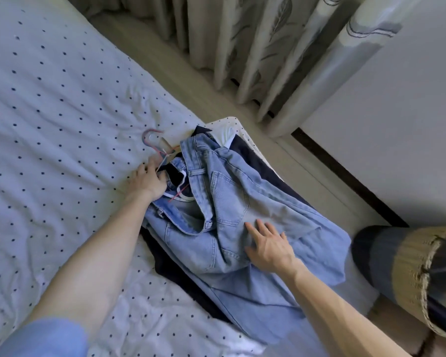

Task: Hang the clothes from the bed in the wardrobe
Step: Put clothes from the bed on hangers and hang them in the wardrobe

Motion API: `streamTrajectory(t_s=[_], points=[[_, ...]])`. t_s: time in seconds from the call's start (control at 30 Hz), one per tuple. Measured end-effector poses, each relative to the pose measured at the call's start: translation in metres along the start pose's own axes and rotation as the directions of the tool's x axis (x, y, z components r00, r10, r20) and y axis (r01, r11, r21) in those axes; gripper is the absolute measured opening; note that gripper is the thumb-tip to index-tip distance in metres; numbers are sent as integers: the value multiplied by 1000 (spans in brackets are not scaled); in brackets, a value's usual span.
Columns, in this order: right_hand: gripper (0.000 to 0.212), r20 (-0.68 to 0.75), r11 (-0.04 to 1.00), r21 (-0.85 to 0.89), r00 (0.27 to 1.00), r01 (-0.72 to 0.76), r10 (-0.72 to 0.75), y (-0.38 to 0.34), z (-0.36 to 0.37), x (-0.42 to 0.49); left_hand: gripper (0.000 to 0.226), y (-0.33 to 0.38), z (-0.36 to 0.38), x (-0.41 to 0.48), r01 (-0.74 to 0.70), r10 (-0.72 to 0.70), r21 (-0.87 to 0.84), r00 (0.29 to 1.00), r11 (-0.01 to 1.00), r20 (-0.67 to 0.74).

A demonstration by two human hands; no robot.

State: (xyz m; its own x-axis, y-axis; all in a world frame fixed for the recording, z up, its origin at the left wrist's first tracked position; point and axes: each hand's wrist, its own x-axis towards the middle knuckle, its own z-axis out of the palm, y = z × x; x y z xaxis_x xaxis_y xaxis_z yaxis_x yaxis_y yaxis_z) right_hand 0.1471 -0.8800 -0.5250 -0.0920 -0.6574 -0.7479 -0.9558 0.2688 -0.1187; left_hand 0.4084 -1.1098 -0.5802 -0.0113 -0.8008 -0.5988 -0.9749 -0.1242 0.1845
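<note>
A pile of clothes lies at the right edge of the bed (49, 112). Light blue jeans (232, 202) are on top, with dark navy garments (258, 161) and a white one (225, 134) underneath. Thin pink and white hangers (152, 140) stick out at the pile's far left end. My left hand (147, 180) is at the hanger necks, fingers curled among the wires by the waistband. My right hand (268, 244) rests flat on the jeans with fingers spread.
The bed has a white sheet with dark dots. Patterned curtains (268, 47) hang beyond the bed over a pale floor strip. A white wall with dark skirting (345, 176) is at the right. A woven basket (422, 274) stands at the lower right.
</note>
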Motion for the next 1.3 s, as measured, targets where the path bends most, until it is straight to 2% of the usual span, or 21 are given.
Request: streamTrajectory(t_s=[0.1, 0.23, 0.37, 0.47, 0.57, 0.63, 0.77, 0.9, 1.03, 1.17, 1.3], points=[[57, -33, 997, 79, 999, 2, 0, 6, -16, -37, 66, 4, -2, -54, -44, 43, 70, 999, 997, 14], [54, -149, 981, 193, 988, -9, 38, 25, -28, -110, 60, 31, 6, -144, -185, 161, 145, 974, 972, 162], [48, -320, 948, 319, 941, 0, 108, 54, -24, -199, 58, 81, 16, -237, -394, 342, 184, 903, 900, 262], [47, -420, 893, 449, 878, -17, 228, 78, -3, -269, 59, 128, 24, -302, -556, 490, 234, 823, 798, 286], [46, -481, 814, 580, 795, -27, 369, 99, 31, -338, 58, 176, 36, -366, -720, 652, 287, 694, 632, 306], [44, -513, 752, 658, 713, -30, 478, 110, 57, -386, 58, 207, 49, -408, -801, 733, 324, 594, 503, 331], [42, -499, 617, 782, 504, -89, 705, 127, 126, -482, 55, 266, 87, -503, -915, 852, 366, 323, 170, 412], [45, -406, 447, 885, 255, -128, 877, 133, 205, -577, 52, 303, 139, -623, -935, 855, 325, 49, -142, 516], [48, -269, 269, 955, 17, -127, 963, 121, 277, -668, 50, 315, 195, -748, -884, 771, 216, -217, -416, 598], [59, -202, 181, 973, -160, -140, 966, 119, 328, -745, 52, 326, 238, -859, -811, 697, 127, -397, -571, 598], [59, -147, 103, 982, -301, -156, 942, 119, 361, -807, 53, 331, 261, -946, -772, 645, 40, -500, -634, 577]])
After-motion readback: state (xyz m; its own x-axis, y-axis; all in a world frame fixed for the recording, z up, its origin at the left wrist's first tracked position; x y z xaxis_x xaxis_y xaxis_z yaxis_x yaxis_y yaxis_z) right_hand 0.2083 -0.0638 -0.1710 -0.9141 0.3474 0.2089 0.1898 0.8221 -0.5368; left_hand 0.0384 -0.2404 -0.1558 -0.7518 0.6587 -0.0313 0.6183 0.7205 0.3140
